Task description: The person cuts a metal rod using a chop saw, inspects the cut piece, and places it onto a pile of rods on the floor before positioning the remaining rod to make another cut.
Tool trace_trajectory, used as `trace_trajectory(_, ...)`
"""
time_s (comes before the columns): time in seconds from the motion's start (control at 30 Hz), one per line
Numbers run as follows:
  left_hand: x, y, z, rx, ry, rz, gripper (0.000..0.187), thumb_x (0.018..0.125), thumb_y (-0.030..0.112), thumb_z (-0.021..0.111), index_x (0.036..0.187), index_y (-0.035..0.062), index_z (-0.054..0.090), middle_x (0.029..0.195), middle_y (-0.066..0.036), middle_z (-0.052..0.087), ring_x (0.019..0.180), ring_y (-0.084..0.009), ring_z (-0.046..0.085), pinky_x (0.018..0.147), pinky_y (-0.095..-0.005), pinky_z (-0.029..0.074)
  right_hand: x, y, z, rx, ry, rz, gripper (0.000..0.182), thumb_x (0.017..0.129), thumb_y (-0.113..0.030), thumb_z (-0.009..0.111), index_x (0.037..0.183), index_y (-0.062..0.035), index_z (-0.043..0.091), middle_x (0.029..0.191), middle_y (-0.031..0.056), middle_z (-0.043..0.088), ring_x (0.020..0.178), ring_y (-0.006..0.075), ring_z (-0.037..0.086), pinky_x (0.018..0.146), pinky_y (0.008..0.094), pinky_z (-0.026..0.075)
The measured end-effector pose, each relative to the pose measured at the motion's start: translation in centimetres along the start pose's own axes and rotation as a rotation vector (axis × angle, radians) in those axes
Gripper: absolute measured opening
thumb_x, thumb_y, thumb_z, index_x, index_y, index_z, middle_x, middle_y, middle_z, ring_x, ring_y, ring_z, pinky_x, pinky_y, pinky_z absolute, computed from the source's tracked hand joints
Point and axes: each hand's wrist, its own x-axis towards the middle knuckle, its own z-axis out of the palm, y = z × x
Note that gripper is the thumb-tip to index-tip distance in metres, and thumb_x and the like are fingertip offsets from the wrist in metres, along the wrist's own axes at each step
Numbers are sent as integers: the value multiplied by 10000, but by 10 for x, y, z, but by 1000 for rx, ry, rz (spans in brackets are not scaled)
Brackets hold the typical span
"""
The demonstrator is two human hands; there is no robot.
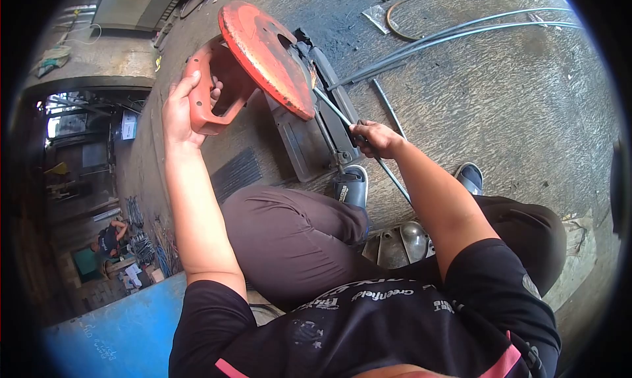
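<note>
The worn grey concrete floor [447, 121] bears the saw base [296, 141], with dark powder [339, 16] scattered beyond it. Toward the floor's far right edge run long metal rods [454, 35], near a clear plastic bag [375, 19] and a curved brown length [393, 24]; a short bar [390, 111] lies between those rods and the two shoes [352, 187].

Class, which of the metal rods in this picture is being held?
The slanting rod in the right hand, its far end by the red guard. The short rod and long rods lie on the floor, untouched.
</note>
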Motion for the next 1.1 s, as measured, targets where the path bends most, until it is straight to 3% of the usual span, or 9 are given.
trace_trajectory(0.43,0,-1,-1,-12,12,-17,419,910,152,615,1263,-18,465,1067,-157,597,875,-238,648,747,-313,549,5,1,1,-13,54,-81,245,914,-237,679,864,-103,480,636,31,489,504,133,447,451,299,352)
trace_trajectory(0.73,-1,-1,0,-12,22,-1,417,911,138,607,1276,6,456,1091,-165,589,867,-253,652,741,-320,560,21,15,-3,-151,181,-177,265,932,-271,653,824,-69,520,630,66,550,469,139,471,433,303,374)
trace_trajectory(0.77,0,-1,0,-11,18,3,417,911,138,607,1276,6,456,1091,-165,589,867,-253,652,741,-320,560,24,17,-3,-114,167,-194,317,972,-343,582,856,-50,549,665,70,575,492,139,486,450,300,391)
trace_trajectory(0.87,2,-4,-3,-16,31,21,415,906,133,608,1274,14,456,1060,-167,597,840,-254,657,723,-320,567,25,19,-5,-150,176,-204,382,997,-403,513,878,-45,568,685,66,582,513,140,492,464,291,396)
trace_trajectory(0.9,3,-5,-4,-17,22,9,416,904,130,608,1272,15,453,1040,-167,601,827,-253,659,714,-321,569,23,18,-5,-197,164,-210,417,1005,-420,483,947,-26,606,690,68,585,520,143,497,474,292,396)
trace_trajectory(1.1,-2,-2,2,23,48,28,426,909,139,604,1279,18,430,985,-149,602,794,-221,645,696,-314,560,15,7,-5,-143,85,-99,451,1006,-408,491,1101,10,628,670,41,535,528,136,451,483,301,373)
